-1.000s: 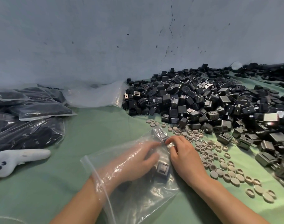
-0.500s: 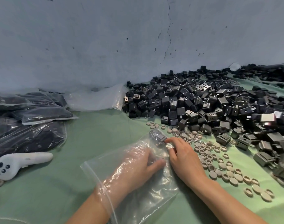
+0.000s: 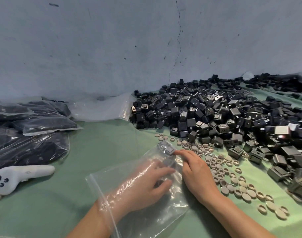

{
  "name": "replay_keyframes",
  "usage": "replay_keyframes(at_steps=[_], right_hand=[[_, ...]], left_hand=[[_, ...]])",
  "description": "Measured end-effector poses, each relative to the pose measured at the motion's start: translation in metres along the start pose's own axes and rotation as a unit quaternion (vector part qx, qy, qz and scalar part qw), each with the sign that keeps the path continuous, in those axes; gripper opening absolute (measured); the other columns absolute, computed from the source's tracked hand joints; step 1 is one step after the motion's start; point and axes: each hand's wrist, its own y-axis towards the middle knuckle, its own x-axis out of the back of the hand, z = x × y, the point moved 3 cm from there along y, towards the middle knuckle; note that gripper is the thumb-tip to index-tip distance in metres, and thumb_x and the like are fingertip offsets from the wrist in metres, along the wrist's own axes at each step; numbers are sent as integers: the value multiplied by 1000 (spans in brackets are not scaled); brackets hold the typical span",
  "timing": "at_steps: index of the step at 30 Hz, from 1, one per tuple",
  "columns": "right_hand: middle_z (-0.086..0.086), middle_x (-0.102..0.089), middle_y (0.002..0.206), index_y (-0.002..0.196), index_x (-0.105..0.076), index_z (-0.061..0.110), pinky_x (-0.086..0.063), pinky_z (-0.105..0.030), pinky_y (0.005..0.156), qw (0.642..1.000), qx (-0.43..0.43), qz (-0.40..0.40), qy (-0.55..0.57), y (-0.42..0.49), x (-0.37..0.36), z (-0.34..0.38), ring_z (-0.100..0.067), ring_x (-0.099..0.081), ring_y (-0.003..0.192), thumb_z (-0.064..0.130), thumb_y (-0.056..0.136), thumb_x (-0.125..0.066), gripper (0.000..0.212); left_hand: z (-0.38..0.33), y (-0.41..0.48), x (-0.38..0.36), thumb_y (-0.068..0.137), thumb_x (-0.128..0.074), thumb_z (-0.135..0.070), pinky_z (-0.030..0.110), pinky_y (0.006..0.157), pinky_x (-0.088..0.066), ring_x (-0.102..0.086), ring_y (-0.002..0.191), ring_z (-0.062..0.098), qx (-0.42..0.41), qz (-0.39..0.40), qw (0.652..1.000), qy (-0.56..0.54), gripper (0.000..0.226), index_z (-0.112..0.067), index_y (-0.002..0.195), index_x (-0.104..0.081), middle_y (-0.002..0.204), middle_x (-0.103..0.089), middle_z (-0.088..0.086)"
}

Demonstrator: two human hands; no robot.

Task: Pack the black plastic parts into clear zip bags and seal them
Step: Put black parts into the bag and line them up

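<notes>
Near the tabletop's [image 3: 98, 152] front edge, the left hand [image 3: 146, 184], fingers outstretched inside the clear zip bag [image 3: 143, 213], has worked black plastic parts [image 3: 169, 149] deeper toward its far corner, where the flat-fingered right hand [image 3: 196, 176] presses them, so filling has only begun.

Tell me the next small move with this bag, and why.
Probably slide the dark part under the left hand up beside the black part in the far corner of the clear bag. The right hand presses that corner part through the plastic, so it looks steadied for a neighbour, and the bag holds few parts.
</notes>
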Motion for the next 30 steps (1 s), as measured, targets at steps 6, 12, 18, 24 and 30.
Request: replay_keyframes(at_steps=[6,12,18,24,30], right_hand=[[11,-59,109,83,-54,22,-40,-32,84,998,-30,-25,51,1,3,-2,-7,-54,106,6,97,-41,25],[10,-56,112,82,-55,21,-38,-31,85,998,-32,-27,36,3,1,-4,-9,-51,107,3,96,-41,27],[12,-55,124,124,-58,22,-42,-28,101,1000,-23,-4,-5,3,-3,-1,-5,-51,113,5,96,-39,38],[11,-55,131,128,-59,24,-41,-29,104,1000,-16,4,-22,3,-2,0,-8,-51,119,4,96,-41,42],[8,-58,112,108,-53,24,-46,-36,89,999,-37,-17,11,1,1,3,-14,-55,102,3,95,-39,27]], left_hand=[[-2,2,-7,100,-51,-4,9,86,-38,-47,86,-10,-15,-2,1000,0,32,-4,131,-56,114,-53,-3],[1,-1,-7,97,-50,5,23,97,-40,-55,107,27,-5,-16,999,45,18,11,107,-63,113,-61,19],[-2,-4,0,99,-51,-2,11,71,-40,-50,72,-8,-16,-32,999,21,17,-2,115,-58,86,-50,-12],[1,0,-3,103,-47,-13,5,102,-28,-45,119,-5,1,-1,999,45,45,-20,147,-41,141,-43,-6],[-2,-1,-1,102,-48,-13,13,79,-38,-51,87,5,6,-17,999,43,28,-19,129,-49,120,-54,3]])
